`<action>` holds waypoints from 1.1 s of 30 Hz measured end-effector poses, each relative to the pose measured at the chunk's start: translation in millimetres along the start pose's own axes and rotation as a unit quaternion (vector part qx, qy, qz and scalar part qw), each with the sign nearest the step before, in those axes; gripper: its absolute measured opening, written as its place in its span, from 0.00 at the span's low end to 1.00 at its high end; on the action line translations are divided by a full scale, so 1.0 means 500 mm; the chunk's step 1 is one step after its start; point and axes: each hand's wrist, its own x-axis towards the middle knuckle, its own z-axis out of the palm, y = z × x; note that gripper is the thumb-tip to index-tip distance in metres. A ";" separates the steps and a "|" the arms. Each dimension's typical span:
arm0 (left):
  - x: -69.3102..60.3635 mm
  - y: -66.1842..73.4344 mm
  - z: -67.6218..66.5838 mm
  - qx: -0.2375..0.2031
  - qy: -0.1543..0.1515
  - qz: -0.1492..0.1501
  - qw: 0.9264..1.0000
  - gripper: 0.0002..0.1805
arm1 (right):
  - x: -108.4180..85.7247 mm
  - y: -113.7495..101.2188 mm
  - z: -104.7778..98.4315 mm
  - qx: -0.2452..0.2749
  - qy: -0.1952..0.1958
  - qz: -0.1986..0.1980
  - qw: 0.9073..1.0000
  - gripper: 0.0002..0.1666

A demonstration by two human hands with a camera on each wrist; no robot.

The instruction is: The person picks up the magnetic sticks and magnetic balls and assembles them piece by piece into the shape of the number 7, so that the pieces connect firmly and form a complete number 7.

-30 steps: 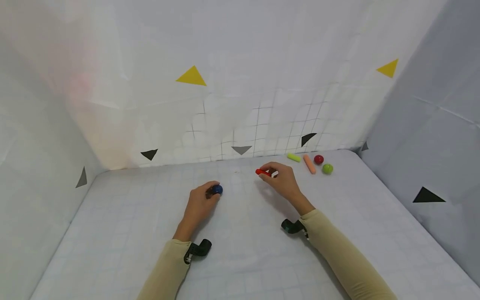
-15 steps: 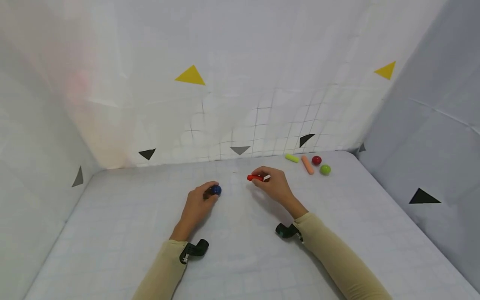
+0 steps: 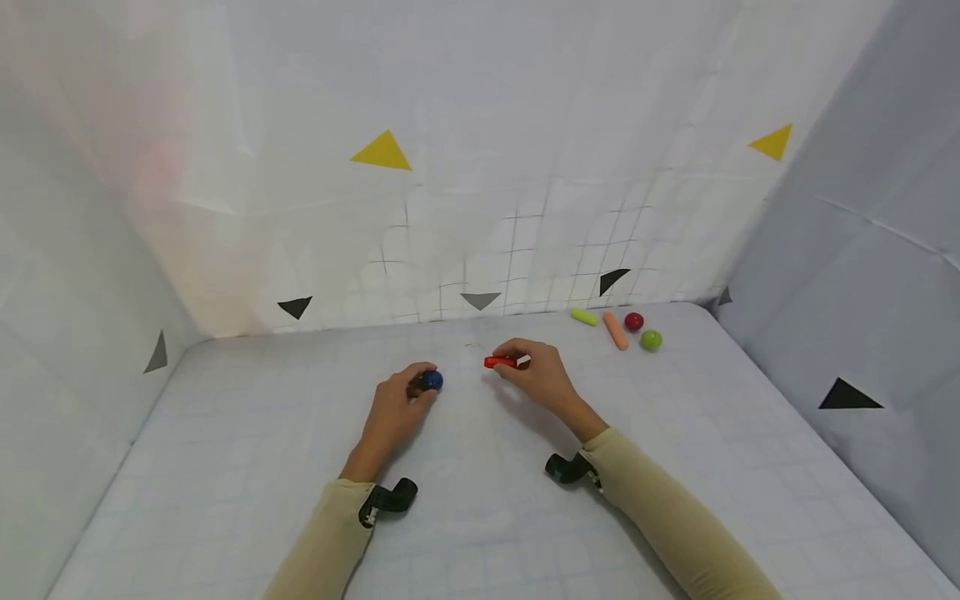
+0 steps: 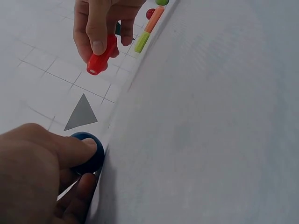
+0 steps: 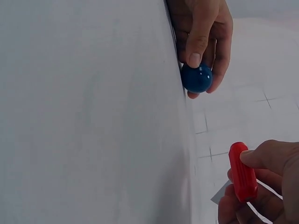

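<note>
In the head view my left hand [image 3: 392, 414] pinches a glossy blue ball [image 3: 432, 381] low over the white table, left of centre. The left wrist view has the thumb on the near side of the ball [image 4: 88, 154]. Whether the ball touches the cloth I cannot tell. To its right, my right hand [image 3: 546, 379] holds a short red ribbed stick [image 3: 498, 362] between thumb and fingers, raised above the surface. That stick [image 5: 242, 172] has blunt, tapered ends in the right wrist view. A gap separates the ball from the stick.
At the back right of the table [image 3: 480, 517] lie a yellow-green stick [image 3: 584, 317], an orange stick [image 3: 615, 331], a dark red ball [image 3: 633, 322] and a green ball [image 3: 651, 340]. White sheet walls [image 3: 480, 100] stand behind and at both sides.
My right hand has carried the red stick leftward and a little nearer, closing some of the distance to the blue ball. The left hand keeps its grip, nearly still.
</note>
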 end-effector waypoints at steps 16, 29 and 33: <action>-0.001 0.004 0.003 0.002 -0.002 -0.006 1.000 0.21 | 0.000 -0.019 0.034 0.018 -0.017 -0.020 0.999 0.11; 0.001 -0.002 0.006 0.022 -0.001 0.001 1.000 0.21 | 0.001 -0.026 0.059 0.007 -0.028 -0.038 0.999 0.10; 0.001 0.000 0.005 0.024 -0.004 0.001 1.000 0.21 | 0.004 -0.023 0.067 0.009 -0.030 -0.046 0.998 0.10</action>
